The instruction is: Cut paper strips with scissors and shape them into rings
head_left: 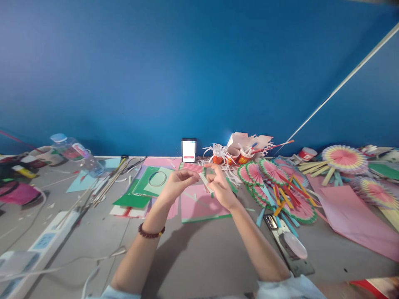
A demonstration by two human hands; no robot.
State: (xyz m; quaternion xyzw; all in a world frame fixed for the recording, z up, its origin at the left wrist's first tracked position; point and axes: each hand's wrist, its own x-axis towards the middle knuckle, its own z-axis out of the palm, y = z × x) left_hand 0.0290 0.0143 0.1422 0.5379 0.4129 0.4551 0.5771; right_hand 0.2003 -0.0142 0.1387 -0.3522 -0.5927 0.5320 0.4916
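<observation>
My left hand (178, 182) and my right hand (222, 189) are raised over the table with fingers pinched on the two ends of a pleated strip of pink and green paper (203, 177) that spans between them. A bead bracelet (151, 232) circles my left wrist. Beneath the hands lies a pink sheet (199, 205) on a green one. To the left sit green sheets with a wire ring (157, 178) on top.
Finished pink and green paper fans with coloured sticks (274, 187) lie to the right, with more fans (344, 158) and pink paper (355, 216) beyond. Paper cups (232, 155), a propped phone (188, 149), a water bottle (76, 153), a power strip (43, 241) and a second phone (282, 236) surround them.
</observation>
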